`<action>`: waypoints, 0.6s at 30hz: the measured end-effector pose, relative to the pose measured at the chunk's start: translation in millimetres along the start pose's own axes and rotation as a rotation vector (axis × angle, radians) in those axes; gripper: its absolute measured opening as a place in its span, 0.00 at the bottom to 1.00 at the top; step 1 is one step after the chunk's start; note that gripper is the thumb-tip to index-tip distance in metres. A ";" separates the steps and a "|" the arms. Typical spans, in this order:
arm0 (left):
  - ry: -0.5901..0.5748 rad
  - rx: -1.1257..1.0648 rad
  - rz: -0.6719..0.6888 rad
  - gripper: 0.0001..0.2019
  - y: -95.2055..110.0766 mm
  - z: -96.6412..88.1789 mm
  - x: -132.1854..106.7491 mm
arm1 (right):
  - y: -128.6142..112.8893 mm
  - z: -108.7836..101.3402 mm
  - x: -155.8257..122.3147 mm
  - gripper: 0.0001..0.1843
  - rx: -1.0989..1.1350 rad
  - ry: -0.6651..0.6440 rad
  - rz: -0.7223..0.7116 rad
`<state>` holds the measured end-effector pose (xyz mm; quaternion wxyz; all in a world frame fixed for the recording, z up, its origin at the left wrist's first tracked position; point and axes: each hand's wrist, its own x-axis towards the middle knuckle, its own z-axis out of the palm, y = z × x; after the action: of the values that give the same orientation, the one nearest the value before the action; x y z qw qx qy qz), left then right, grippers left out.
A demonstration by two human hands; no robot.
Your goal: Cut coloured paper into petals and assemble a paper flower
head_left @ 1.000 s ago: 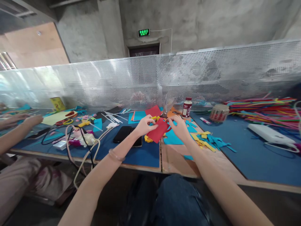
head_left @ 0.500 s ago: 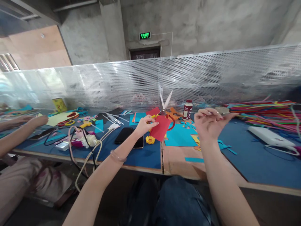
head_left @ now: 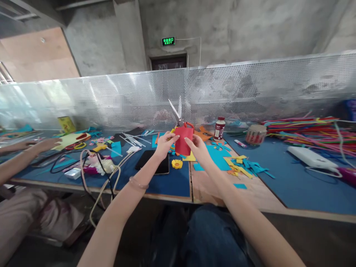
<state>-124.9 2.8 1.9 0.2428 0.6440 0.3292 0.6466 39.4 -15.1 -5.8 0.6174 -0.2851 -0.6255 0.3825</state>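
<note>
My left hand [head_left: 164,143] and my right hand [head_left: 197,147] are raised together over the table's middle. Both pinch a small red paper piece [head_left: 183,141], the left at its upper left corner and the right at its right edge. Scissors [head_left: 177,111] with orange handles stand up behind the paper, blades apart and pointing upward. They seem held along with the paper on the left-hand side, but the grip is hidden. Under the hands lie a yellow paper flower [head_left: 177,163] and a black phone [head_left: 153,163].
Teal and yellow paper scraps [head_left: 239,167] litter the blue mat on the right. A glue bottle [head_left: 219,128], a round tin [head_left: 256,134], coloured sticks [head_left: 306,128] and a white power bank [head_left: 312,158] lie farther right. Cables [head_left: 97,168] and a co-worker's hand [head_left: 46,144] are at left. A perforated metal screen [head_left: 250,89] backs the table.
My right hand, which had swung out to the right with fingers apart, has come back and pinched the red paper. The paper and scissors have risen and tilted slightly left.
</note>
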 end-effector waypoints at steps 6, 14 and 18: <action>0.008 0.042 -0.007 0.12 -1.6 -0.4 -1.1 | 10.4 6.9 3.0 0.24 0.261 -0.035 0.142; 0.004 0.123 -0.022 0.13 -4.6 5.9 -3.5 | 26.4 -4.1 5.4 0.25 0.227 0.004 0.133; -0.001 0.114 -0.029 0.13 -4.2 5.2 -3.9 | 26.5 -5.9 5.7 0.24 0.226 -0.007 0.136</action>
<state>-120.0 3.3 -4.2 0.2152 0.6524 0.3746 0.6227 41.7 4.8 -25.0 0.6162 -0.2540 -0.5597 0.4924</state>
